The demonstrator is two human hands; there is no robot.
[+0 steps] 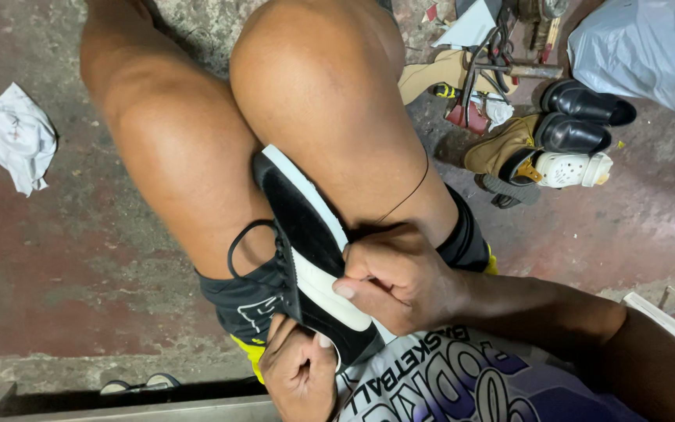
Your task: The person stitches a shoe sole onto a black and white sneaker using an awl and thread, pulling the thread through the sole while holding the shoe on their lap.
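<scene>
A seated person's right hand (pixel 396 277) is pinching the white sole edge of a black sneaker (pixel 306 242), thumb pressing on the sole and fingers curling over the side; the left hand (pixel 300 375) is closing around the sneaker's heel end from below, thumb lying against the rubber; the sneaker is sitting wedged between the person's two bare thighs, toe pointing away from the body, sole turning toward the right knee; a black lace (pixel 245 242) is looping out from the sneaker's upper onto the left thigh; a thin dark thread (pixel 409 191) is running from the right hand up across the right thigh; beyond the sneaker, past the right knee, a pair of black dress shoes (pixel 580 117) is lying beside a tan boot (pixel 501 148) and a white clog (pixel 576 168); farther from the sneaker in that direction a grey plastic bag (pixel 650 47) is slumping on the concrete floor (pixel 56 258); well away from the sneaker on the opposite side, a crumpled white rag (pixel 16 137) is resting on that floor.
</scene>
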